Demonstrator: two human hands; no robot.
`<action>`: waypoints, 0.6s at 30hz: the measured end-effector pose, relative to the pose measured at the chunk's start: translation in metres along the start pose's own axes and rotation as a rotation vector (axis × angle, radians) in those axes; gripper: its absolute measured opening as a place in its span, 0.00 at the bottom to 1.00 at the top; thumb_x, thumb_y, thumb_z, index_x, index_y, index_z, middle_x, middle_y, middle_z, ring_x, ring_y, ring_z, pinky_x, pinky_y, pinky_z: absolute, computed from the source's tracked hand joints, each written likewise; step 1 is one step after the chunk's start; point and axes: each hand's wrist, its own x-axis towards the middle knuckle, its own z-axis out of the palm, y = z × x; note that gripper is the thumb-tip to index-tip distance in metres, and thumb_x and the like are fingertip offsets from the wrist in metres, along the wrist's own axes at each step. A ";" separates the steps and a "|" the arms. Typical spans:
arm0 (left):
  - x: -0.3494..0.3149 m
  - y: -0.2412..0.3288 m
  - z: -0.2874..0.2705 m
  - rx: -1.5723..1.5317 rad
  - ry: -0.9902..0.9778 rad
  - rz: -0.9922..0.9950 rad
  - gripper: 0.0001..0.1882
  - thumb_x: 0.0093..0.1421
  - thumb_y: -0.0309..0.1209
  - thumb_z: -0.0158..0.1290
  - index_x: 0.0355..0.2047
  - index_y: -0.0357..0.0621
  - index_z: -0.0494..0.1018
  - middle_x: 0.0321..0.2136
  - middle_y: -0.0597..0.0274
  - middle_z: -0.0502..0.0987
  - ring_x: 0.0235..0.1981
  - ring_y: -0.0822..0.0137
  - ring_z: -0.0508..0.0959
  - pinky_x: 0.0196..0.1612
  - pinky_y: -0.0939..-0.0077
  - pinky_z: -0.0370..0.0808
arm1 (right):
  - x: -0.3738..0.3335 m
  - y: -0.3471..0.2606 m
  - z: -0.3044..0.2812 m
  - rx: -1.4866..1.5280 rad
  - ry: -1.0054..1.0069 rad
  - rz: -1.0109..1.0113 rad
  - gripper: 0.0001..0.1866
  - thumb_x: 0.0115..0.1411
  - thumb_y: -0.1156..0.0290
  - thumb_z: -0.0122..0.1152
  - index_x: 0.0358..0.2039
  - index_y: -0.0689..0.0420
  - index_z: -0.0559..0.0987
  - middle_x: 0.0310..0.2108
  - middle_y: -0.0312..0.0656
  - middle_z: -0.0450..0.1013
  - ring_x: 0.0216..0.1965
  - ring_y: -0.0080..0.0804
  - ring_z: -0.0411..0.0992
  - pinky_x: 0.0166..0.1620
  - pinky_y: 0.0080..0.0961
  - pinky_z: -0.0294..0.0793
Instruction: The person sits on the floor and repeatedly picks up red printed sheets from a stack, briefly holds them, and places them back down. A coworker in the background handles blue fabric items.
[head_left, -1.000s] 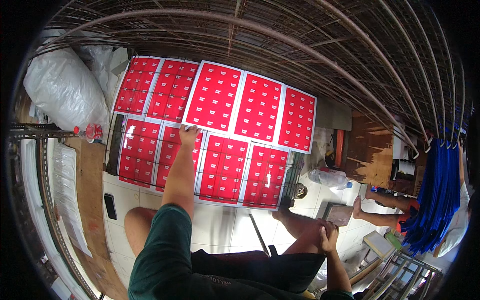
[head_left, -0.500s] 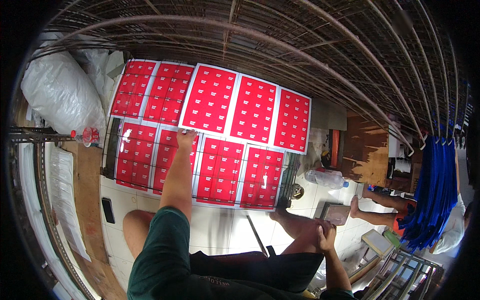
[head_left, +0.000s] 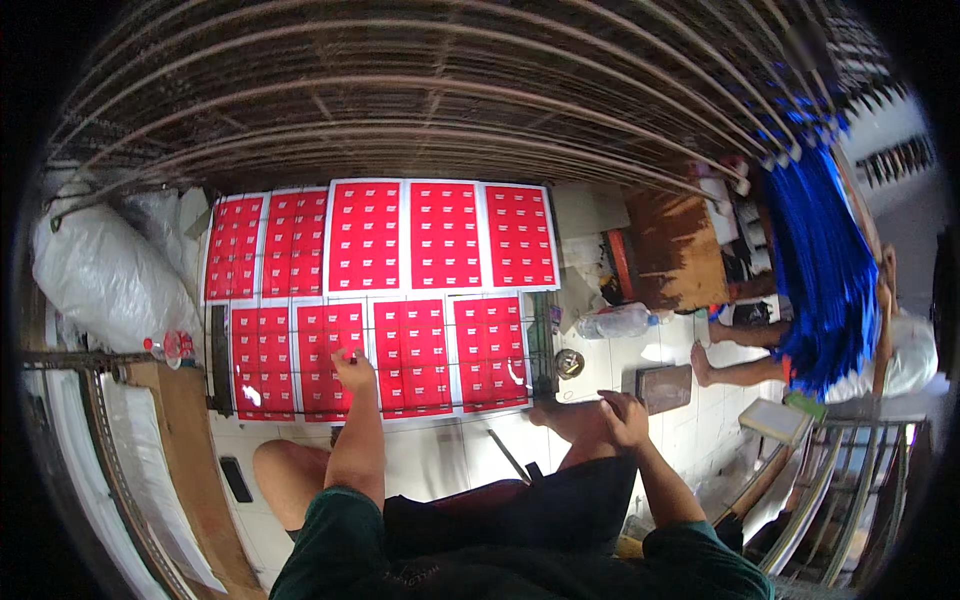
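Head view – left hand (head_left: 352, 368) fingers flat on red printed sheets (head_left: 415, 355) across a wire rack (head_left: 541, 345), right hand (head_left: 625, 417) loosely curled on knee

One camera only, up on my head, looking steeply down past my knees at the red printed sheets (head_left: 380, 290) on the floor. Wide fisheye, edges bending. The sheets sit mid-frame at arm's reach, wire racks arch beyond them, my forearms enter from below.
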 end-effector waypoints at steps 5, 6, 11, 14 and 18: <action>0.006 -0.008 -0.017 -0.243 -0.068 0.110 0.15 0.48 0.32 0.59 0.35 0.43 0.69 0.21 0.56 0.75 0.22 0.62 0.74 0.28 0.66 0.70 | -0.010 -0.003 -0.002 -0.033 -0.002 0.087 0.24 0.55 0.47 0.47 0.40 0.53 0.77 0.34 0.47 0.75 0.39 0.43 0.71 0.47 0.39 0.63; 0.011 -0.008 -0.012 -0.150 -0.009 0.218 0.12 0.49 0.29 0.58 0.33 0.41 0.71 0.21 0.59 0.74 0.23 0.67 0.73 0.28 0.71 0.70 | -0.012 0.002 -0.002 -0.025 -0.011 0.120 0.24 0.54 0.46 0.46 0.40 0.52 0.78 0.33 0.47 0.75 0.39 0.43 0.71 0.47 0.40 0.62; -0.019 0.091 -0.078 -0.407 -0.638 0.186 0.07 0.57 0.27 0.45 0.27 0.39 0.71 0.19 0.68 0.69 0.18 0.78 0.65 0.22 0.82 0.63 | -0.017 0.007 0.000 0.020 0.076 0.056 0.25 0.54 0.44 0.45 0.39 0.50 0.78 0.27 0.47 0.75 0.35 0.43 0.72 0.45 0.39 0.63; -0.063 0.130 -0.096 -0.455 -0.788 0.450 0.09 0.61 0.29 0.42 0.28 0.41 0.70 0.19 0.69 0.68 0.17 0.80 0.62 0.20 0.82 0.60 | -0.032 0.025 0.010 0.171 0.202 0.053 0.22 0.54 0.48 0.47 0.38 0.51 0.78 0.28 0.47 0.75 0.36 0.43 0.72 0.47 0.38 0.62; -0.175 0.176 -0.170 -0.291 -1.006 0.370 0.14 0.63 0.35 0.41 0.23 0.43 0.67 0.16 0.72 0.64 0.17 0.80 0.60 0.20 0.83 0.58 | -0.043 0.027 -0.004 0.374 0.347 0.062 0.15 0.51 0.64 0.52 0.38 0.56 0.77 0.30 0.49 0.75 0.34 0.44 0.74 0.41 0.35 0.71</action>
